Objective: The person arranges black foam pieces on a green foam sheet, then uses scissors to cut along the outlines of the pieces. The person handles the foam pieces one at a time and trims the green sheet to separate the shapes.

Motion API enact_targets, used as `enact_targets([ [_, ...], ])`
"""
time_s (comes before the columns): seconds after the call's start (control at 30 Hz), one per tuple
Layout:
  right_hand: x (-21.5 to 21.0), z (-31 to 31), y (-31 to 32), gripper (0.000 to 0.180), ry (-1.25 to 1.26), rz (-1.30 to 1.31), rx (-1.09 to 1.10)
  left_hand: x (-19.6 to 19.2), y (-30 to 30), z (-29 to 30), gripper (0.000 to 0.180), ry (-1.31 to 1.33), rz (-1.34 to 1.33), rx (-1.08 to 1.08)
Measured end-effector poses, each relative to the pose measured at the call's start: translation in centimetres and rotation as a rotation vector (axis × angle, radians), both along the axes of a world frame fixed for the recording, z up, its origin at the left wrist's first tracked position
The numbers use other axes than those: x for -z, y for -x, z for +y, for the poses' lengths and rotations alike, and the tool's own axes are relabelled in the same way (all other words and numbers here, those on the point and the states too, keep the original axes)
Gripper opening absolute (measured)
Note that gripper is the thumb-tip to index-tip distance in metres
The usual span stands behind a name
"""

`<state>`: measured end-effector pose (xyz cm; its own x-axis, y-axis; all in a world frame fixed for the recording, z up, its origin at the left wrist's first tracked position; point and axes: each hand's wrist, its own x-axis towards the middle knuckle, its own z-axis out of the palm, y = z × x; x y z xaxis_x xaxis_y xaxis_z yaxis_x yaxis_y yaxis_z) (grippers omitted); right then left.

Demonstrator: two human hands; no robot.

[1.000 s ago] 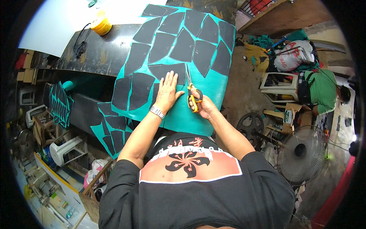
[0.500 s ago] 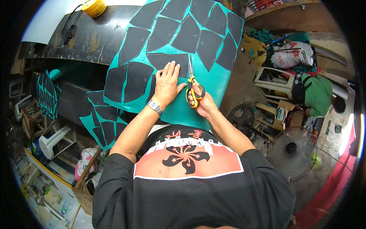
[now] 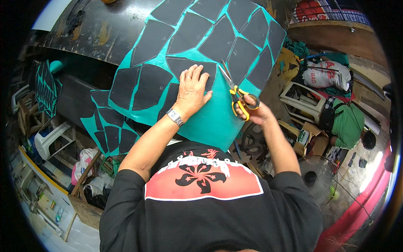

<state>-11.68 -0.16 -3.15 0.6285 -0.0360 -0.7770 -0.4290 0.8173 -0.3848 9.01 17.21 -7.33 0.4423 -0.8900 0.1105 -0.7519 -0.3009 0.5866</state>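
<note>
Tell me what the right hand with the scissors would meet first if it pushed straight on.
Probably the teal sheet and the dark panel beside the blades of the scissors in the right hand; depth is unclear.

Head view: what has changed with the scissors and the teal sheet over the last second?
The yellow-handled scissors in the right hand have shifted slightly right of the left hand, blades open and pointing up along a dark patch's edge. The view itself has tilted nearer over the teal sheet covered in dark patches, so the yellow roll is almost out at the top. Unchanged: the left hand stays flat on the sheet, and the right keeps its grip.
</note>
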Motion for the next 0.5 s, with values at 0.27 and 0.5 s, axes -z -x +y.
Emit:
enact_targets([
  [0.27, -0.1, -10.1, -1.9, 0.061, 0.054, -0.004, -0.478, 0.2, 1.0, -0.6, 0.016, 0.207, 0.142, -0.054],
  [0.5, 1.7, -13.7, -2.9, 0.061, -0.089, -0.042, -0.529, -1.2, 0.5, -0.6, 0.014, 0.288, 0.283, -0.077],
])
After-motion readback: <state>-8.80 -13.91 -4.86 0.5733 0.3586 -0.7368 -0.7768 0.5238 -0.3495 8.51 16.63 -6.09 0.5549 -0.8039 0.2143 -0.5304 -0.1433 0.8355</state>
